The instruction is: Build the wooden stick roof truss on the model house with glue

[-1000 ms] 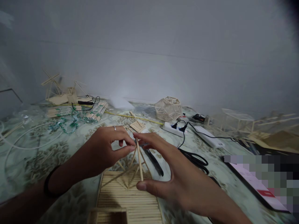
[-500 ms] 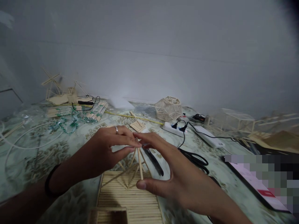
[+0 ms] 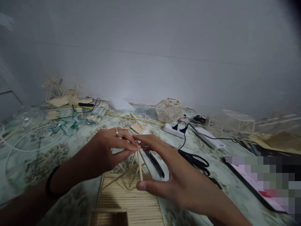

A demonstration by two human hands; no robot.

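Observation:
My left hand (image 3: 115, 146), with a ring on one finger, pinches the top joint of a frame of thin wooden sticks. My right hand (image 3: 174, 169) spans one wooden stick (image 3: 140, 166), its thumb at the lower end and its fingertips by the top. The slanting sticks (image 3: 117, 179) fan down from that joint over a slatted stick platform (image 3: 131, 201). At the platform's near end is a small wooden box (image 3: 110, 211), partly cut off. My fingers hide the joint itself. Just behind my right fingers lies a dark, narrow tool (image 3: 155, 164).
Behind my hands are a small wooden piece (image 3: 138, 127), a stick polyhedron (image 3: 168, 110) and a white power strip (image 3: 174, 130) with black cables. Bundled sticks (image 3: 97, 113) and plastic wrapping (image 3: 68, 124) lie left. A tablet-like screen (image 3: 256, 185) is at right.
Both hands keep their hold, with only a very slight shift left at the fingertips. The frame and platform look the same.

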